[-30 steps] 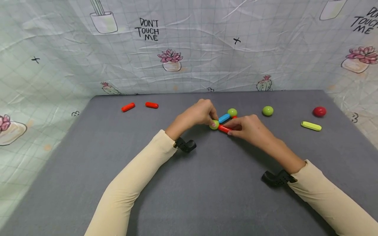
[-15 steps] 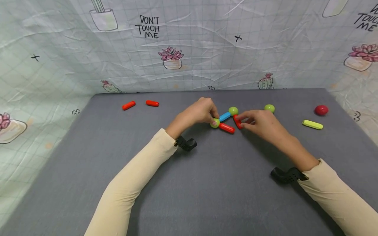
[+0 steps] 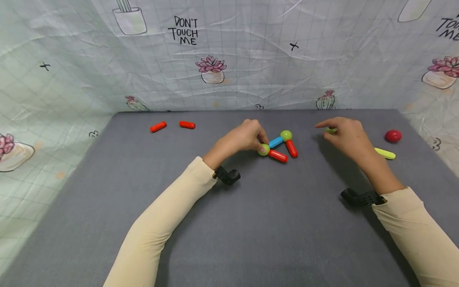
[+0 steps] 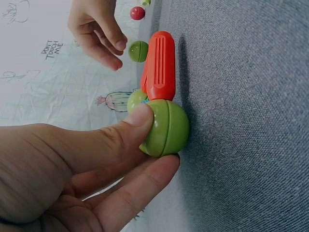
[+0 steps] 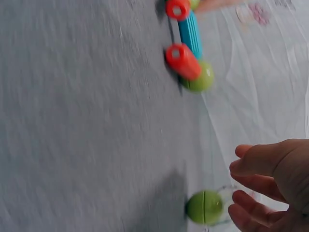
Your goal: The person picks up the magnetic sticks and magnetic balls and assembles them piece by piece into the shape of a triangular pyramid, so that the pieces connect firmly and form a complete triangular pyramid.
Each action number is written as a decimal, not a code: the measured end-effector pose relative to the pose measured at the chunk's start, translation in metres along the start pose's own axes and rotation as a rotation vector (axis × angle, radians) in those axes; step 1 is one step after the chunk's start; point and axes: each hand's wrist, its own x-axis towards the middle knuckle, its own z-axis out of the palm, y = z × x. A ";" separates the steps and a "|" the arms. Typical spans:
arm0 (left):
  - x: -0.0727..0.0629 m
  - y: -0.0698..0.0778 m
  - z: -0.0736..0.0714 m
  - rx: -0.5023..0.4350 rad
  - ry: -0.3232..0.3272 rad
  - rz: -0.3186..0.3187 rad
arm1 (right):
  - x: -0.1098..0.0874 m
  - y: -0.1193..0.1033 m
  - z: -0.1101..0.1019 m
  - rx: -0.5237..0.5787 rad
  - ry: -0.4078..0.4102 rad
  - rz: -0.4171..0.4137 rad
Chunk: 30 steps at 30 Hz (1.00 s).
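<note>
My left hand (image 3: 244, 137) pinches a green ball (image 4: 169, 128) between thumb and fingers. From that ball extend a red rod (image 3: 278, 156) and a blue rod (image 3: 275, 142). At the blue rod's far end sits a second green ball (image 3: 286, 135), with another red rod (image 3: 292, 148) running from it toward the front. My right hand (image 3: 346, 133) hovers with parted fingers above a loose green ball (image 5: 204, 207), which it partly covers in the head view. In the right wrist view its fingertips are apart from that ball.
Two loose red rods, one left (image 3: 158, 127) and one right (image 3: 187, 124), lie at the back left of the grey table (image 3: 229, 223). A yellow rod (image 3: 385, 153) and a red ball (image 3: 393, 136) are at the right. A printed sheet (image 3: 251, 52) hangs behind.
My right hand has let go of the red rod by the held ball, passed the second red rod, and moved right to the loose green ball. The left hand keeps its pinch.
</note>
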 end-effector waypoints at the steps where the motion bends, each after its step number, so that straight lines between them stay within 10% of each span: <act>1: 0.000 -0.001 -0.001 -0.005 -0.001 0.003 | 0.001 0.004 -0.001 -0.006 -0.006 0.006; 17: 0.005 0.002 -0.003 0.026 -0.048 0.033 | 0.006 0.035 -0.001 0.001 -0.176 0.089; 30: 0.029 0.025 -0.022 0.135 -0.409 -0.088 | 0.007 0.033 0.002 0.001 -0.155 0.128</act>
